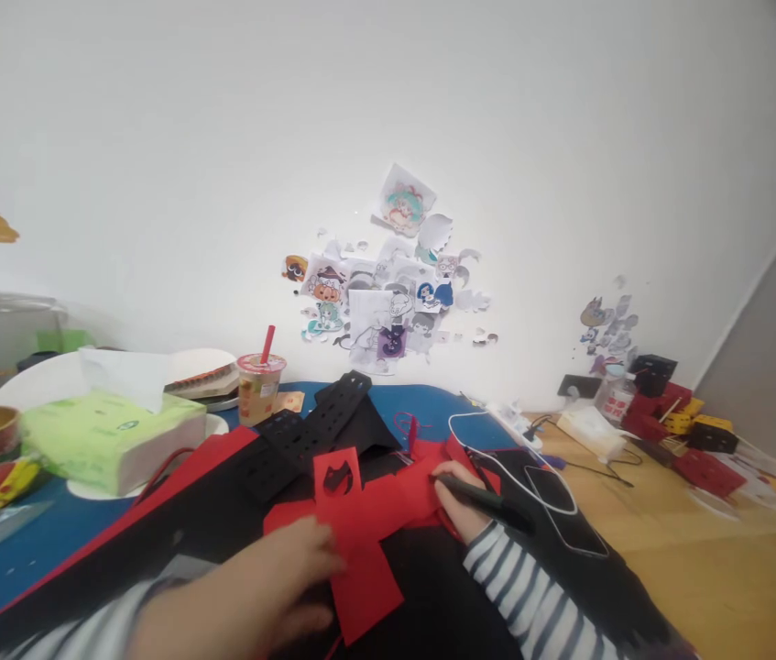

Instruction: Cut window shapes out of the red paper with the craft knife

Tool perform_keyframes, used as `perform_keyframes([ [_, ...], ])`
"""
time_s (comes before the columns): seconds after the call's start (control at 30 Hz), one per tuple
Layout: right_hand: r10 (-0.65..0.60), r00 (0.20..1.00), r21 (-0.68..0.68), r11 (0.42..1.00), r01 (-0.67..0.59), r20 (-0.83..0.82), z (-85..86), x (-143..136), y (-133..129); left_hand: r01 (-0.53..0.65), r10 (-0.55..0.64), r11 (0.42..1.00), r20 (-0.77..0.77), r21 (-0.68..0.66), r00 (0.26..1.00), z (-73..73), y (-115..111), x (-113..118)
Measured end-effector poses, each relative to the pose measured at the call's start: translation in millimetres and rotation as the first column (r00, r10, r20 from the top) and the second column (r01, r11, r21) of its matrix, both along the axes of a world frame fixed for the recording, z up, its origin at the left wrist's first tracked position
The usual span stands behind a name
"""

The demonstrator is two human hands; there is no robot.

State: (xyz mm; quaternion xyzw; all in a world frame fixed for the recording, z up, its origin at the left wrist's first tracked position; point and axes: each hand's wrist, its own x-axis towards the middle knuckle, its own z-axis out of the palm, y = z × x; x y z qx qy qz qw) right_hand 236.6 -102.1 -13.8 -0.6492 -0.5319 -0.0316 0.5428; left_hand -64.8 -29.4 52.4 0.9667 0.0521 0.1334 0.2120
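A red paper cut-out (360,532), shaped like a cross with a jagged hole in its top arm, lies over black sheets (223,532). My left hand (256,587), blurred, rests at its left edge with thumb and fingers apart. On the right, my right hand (460,504) is closed round a dark pen-like tool (480,498); its tip cannot be made out. That hand lies over the right arm of the cut-out, among more red paper. Black pieces with punched holes (311,426) lie just behind the cut-out.
A phone (566,513) and white cable lie right of my right hand. At the left stand a green tissue pack (105,440) and a drink cup (260,390) with a red straw. Red, yellow and black boxes (676,412) sit far right, beyond a power strip (515,422).
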Motion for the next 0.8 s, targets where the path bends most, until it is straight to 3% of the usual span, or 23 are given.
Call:
perform_keyframes([
  [0.07, 0.01, 0.999, -0.013, 1.0, -0.01, -0.041, -0.6, -0.5, 0.3, -0.086, 0.099, 0.994, -0.223, 0.069, 0.97, -3.1, 12.2, 35.3],
  [0.17, 0.022, 0.996, -0.016, 1.0, -0.023, -0.091, -1.5, -0.5, 1.2, -0.08, 0.094, 0.995, -0.248, 0.066, 0.964, -10.9, 21.2, 66.6],
  [0.3, 0.028, 0.99, -0.011, 0.999, -0.03, -0.137, 0.5, -3.2, 3.1, -0.161, 0.126, 0.976, -0.227, -0.146, 0.966, -24.7, 20.1, 65.8],
  [0.4, 0.03, 0.989, -0.015, 0.999, -0.033, -0.144, 3.7, -7.4, 5.0, -0.245, 0.185, 0.942, -0.256, -0.229, 0.949, -29.7, 20.2, 61.3],
  [0.6, 0.078, 0.98, -0.03, 0.996, -0.084, -0.181, 9.8, -10.3, 3.9, -0.221, 0.16, 0.947, -0.253, -0.234, 0.954, -30.8, 23.1, 67.8],
  [0.8, 0.297, 0.916, -0.03, 0.948, -0.316, -0.269, 14.3, -29.4, -14.4, -0.237, 0.2, 0.957, -0.217, -0.165, 0.955, -34.1, 28.0, 76.3],
])
